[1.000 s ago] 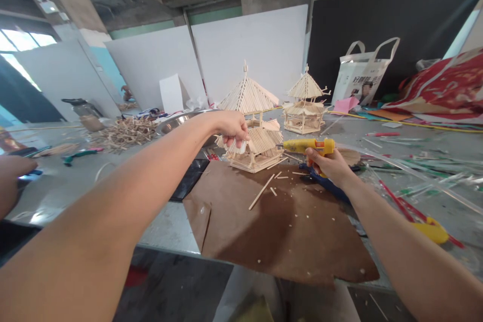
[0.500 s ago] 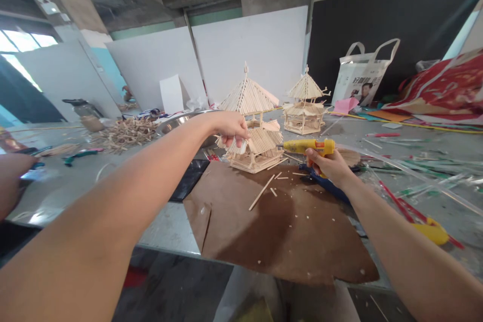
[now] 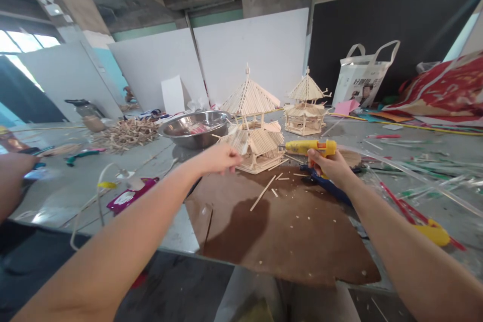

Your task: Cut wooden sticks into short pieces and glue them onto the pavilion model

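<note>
A two-tiered model pavilion of thin wooden sticks (image 3: pixel 264 142) stands at the back of a brown board (image 3: pixel 302 241). My left hand (image 3: pixel 222 157) is in front of its lower left side, fingers curled together; whatever is between the fingertips is too small or hidden to make out. My right hand (image 3: pixel 329 163) grips a yellow glue gun (image 3: pixel 311 147) by its handle, its nozzle pointing left close to the pavilion's right side. A long clear glue stick (image 3: pixel 411 173) trails from the gun's back. Loose sticks (image 3: pixel 263 193) and small scraps lie on the board.
A second stick pavilion (image 3: pixel 305 110) stands behind to the right. A steel bowl (image 3: pixel 181 137), a stick pile (image 3: pixel 126 133) and a purple packet (image 3: pixel 132 196) with a white cord are on the left. Red and yellow tools (image 3: pixel 432 232) lie right. Another person's arm (image 3: pixel 15 176) shows far left.
My left hand has drawn back from the pavilion's lower roof, down and to the left, uncovering the bowl and the purple packet. My right hand and the glue gun have hardly moved.
</note>
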### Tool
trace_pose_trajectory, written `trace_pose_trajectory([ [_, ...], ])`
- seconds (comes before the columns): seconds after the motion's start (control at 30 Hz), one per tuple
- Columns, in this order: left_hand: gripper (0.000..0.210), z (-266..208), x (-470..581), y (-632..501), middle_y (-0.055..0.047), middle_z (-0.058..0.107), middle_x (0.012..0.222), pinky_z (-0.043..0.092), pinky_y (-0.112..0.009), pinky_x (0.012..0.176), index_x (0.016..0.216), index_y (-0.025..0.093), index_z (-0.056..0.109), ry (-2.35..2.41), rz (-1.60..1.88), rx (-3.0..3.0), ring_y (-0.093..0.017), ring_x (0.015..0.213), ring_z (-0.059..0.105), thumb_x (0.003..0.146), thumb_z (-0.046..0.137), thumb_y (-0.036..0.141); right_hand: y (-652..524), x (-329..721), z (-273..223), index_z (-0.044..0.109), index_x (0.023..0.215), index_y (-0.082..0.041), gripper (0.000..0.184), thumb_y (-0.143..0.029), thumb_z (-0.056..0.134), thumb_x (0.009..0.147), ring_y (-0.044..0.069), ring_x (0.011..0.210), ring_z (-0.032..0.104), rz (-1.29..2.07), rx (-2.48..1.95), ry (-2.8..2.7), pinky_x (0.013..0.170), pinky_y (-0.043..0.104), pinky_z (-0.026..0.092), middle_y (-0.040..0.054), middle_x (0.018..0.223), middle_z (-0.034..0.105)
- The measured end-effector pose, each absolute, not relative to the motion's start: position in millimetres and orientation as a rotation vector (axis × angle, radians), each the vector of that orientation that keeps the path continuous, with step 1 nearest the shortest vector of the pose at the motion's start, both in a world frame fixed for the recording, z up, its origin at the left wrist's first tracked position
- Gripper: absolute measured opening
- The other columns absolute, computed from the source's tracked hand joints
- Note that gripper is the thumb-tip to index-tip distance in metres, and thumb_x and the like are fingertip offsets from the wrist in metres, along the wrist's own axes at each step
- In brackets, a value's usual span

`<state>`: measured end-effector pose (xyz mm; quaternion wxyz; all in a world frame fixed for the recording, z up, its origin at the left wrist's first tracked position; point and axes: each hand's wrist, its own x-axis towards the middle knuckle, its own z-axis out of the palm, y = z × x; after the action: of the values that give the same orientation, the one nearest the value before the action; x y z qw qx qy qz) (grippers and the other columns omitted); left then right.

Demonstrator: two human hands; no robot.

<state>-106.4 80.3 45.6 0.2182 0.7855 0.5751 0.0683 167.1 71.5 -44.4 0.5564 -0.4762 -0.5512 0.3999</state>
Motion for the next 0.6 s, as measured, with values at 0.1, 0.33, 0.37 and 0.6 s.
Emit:
trace_pose_trajectory([
  [0.1, 0.02, 4.4, -99.4, 75.1, -0.002, 0.063, 0.067, 0.038, -0.024, 0.055, 0.07, 0.018, 0.064, 1.695, 0.42, 2.232, -0.013, 0.053, 0.054, 0.066, 0.052, 0.034, 74.4, 168.0, -48.8, 0.048, 0.052, -0.016, 0.043, -0.057, 0.058, 0.059, 0.004, 0.03, 0.035, 0.943, -1.135, -1.312, 0.03, 0.02, 0.027, -0.0026, 0.042, 0.048],
  [0.33, 0.028, -48.7, -74.7, 86.7, -0.009, 0.056, 0.096, 0.037, -0.035, 0.081, 0.09, 0.016, 0.059, 1.858, 1.012, 2.118, -0.022, 0.091, 0.05, 0.067, 0.053, 0.031, 75.6, 169.4, -51.2, 0.05, 0.056, -0.015, 0.041, -0.056, 0.058, 0.06, 0.005, 0.031, 0.036, 0.94, -1.14, -1.315, 0.031, 0.02, 0.027, -0.0025, 0.043, 0.049],
  [0.37, 0.027, -51.6, -71.9, 88.9, -0.009, 0.055, 0.097, 0.036, -0.036, 0.082, 0.089, 0.016, 0.059, 1.872, 1.054, 2.083, -0.022, 0.093, 0.048, 0.067, 0.053, 0.03, 75.0, 169.1, -50.3, 0.05, 0.055, -0.015, 0.041, -0.055, 0.058, 0.06, 0.005, 0.031, 0.036, 0.937, -1.136, -1.316, 0.031, 0.02, 0.028, -0.0024, 0.043, 0.049],
  [0.6, 0.022, -64.5, -56.9, 103.7, -0.009, 0.053, 0.106, 0.032, -0.041, 0.087, 0.083, 0.019, 0.06, 2.042, 1.026, 1.914, -0.028, 0.109, 0.038, 0.066, 0.054, 0.031, 73.4, 167.3, -47.7, 0.049, 0.054, -0.016, 0.041, -0.055, 0.059, 0.059, 0.005, 0.031, 0.036, 0.94, -1.111, -1.306, 0.03, 0.019, 0.027, -0.0023, 0.044, 0.049],
])
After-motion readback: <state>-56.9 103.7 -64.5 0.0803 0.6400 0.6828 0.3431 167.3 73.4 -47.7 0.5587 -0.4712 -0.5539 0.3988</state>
